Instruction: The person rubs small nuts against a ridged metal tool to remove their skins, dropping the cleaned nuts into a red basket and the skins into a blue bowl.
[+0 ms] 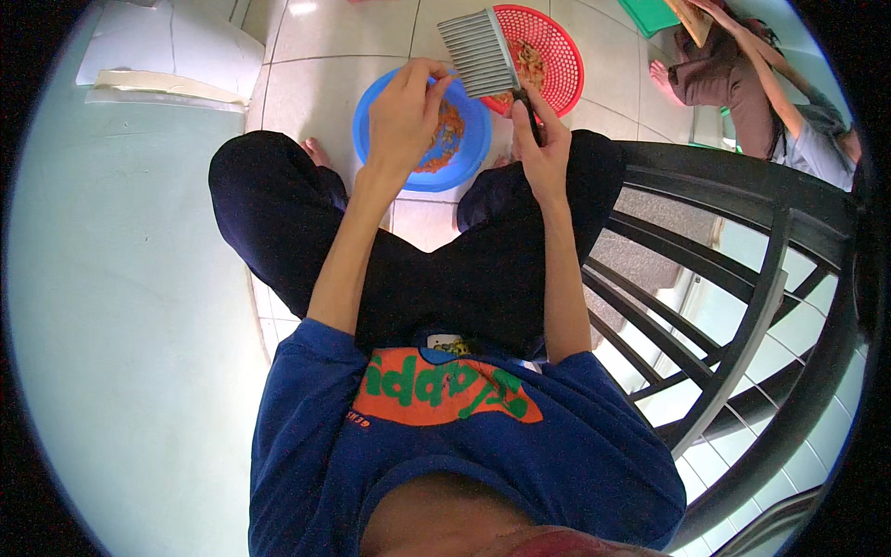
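Observation:
My right hand (546, 148) grips the black handle of a crinkle cutter (478, 54), whose wide ridged metal blade is held up over the gap between two containers. Close to the blade's left edge is my left hand (401, 116), its fingertips pinched together; whatever they may hold is too small to make out. Below my left hand, a blue basin (476, 139) on the floor contains small orange pieces (448, 135). Behind the cutter stands a red perforated colander (563, 65) with pale brownish and yellowish pieces (530, 67) in it. The blade and right hand partly cover it.
A dark slatted chair or railing (705, 176) curves along my right side. At the far right another person (742, 93) sits with hands at a wooden board (691, 20), beside a green container (648, 14). A pale wall (130, 278) runs along my left; tiled floor (311, 84) lies ahead.

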Motion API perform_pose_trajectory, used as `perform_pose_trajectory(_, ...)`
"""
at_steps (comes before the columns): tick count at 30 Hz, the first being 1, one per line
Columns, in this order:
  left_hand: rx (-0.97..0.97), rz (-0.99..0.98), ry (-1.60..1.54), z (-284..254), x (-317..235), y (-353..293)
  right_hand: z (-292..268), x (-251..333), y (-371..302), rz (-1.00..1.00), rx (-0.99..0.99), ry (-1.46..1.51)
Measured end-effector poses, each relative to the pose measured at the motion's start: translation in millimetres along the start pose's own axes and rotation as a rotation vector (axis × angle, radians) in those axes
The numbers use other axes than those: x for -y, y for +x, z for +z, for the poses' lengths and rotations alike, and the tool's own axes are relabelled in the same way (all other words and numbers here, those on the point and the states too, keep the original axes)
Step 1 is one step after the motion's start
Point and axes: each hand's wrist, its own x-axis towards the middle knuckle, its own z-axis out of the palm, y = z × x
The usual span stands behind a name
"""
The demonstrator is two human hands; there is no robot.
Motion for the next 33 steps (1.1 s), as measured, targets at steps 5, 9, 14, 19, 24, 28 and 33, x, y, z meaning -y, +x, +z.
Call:
perform_pose_trajectory(5, 0.029, 0.045, 0.121, 1.1, -4.3, -1.4, -0.3, 1.9, -2.2, -0.018, 0.004, -0.047)
perform_pose_trajectory(9, 0.023, 0.094, 0.199, 1.1, -0.9, -2.2, 1.2, 1.6, -1.1, -0.094, 0.021, -0.094)
perform_pose_trajectory(14, -0.015, 0.125, 0.245, 4.5, 2.4, -2.8, 2.1, 0.5, -2.4, -0.116, 0.033, -0.080)
perform_pose_trajectory(19, -0.057, 0.157, 0.285, 7.8, 3.8, -2.3, 0.7, -1.4, -3.7, -0.128, 0.052, -0.113)
perform_pose_trajectory(24, -0.053, 0.088, 0.306, 9.2, 4.5, -2.0, 0.2, 0.3, -5.5, -0.121, 0.058, -0.096)
perform_pose_trajectory(28, -0.071, 0.081, 0.289, 7.3, 3.0, -1.0, -0.3, 4.3, -6.4, -0.102, 0.079, -0.094)
perform_pose_trajectory(33, -0.092, 0.082, 0.272, 6.7, 5.5, -0.7, -2.0, 6.0, -8.1, -0.067, 0.092, -0.104)
